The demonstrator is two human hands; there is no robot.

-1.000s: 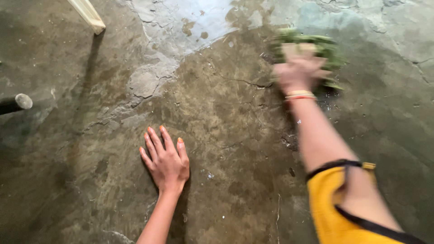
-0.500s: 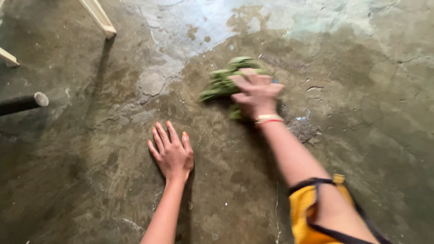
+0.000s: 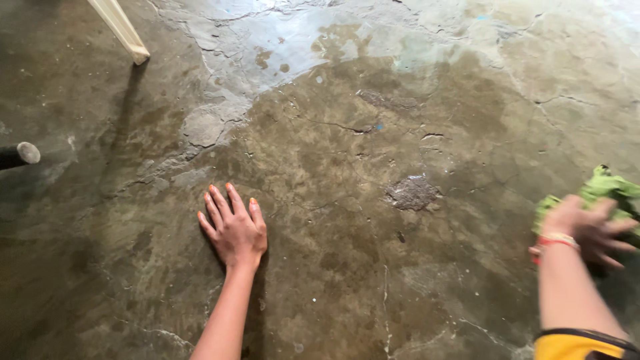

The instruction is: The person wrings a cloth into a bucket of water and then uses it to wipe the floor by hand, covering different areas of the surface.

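Step in hand: wiping wet concrete floor [image 3: 347, 267] with green cloth [image 3: 603, 193]. Right hand [image 3: 587, 227] at right edge, fingers pressed over cloth, gripping it against floor; blurred. Left hand [image 3: 233, 230] flat on floor, fingers spread, holding nothing, bracing. Next move likely calls for sweep toward dirt patch [image 3: 412, 193] mid-floor.

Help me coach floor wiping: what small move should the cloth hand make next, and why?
Probably sweep the green cloth leftward, since the right hand presses it at the floor's far right, while a dark gritty patch lies on the wet concrete floor between it and the braced left hand.
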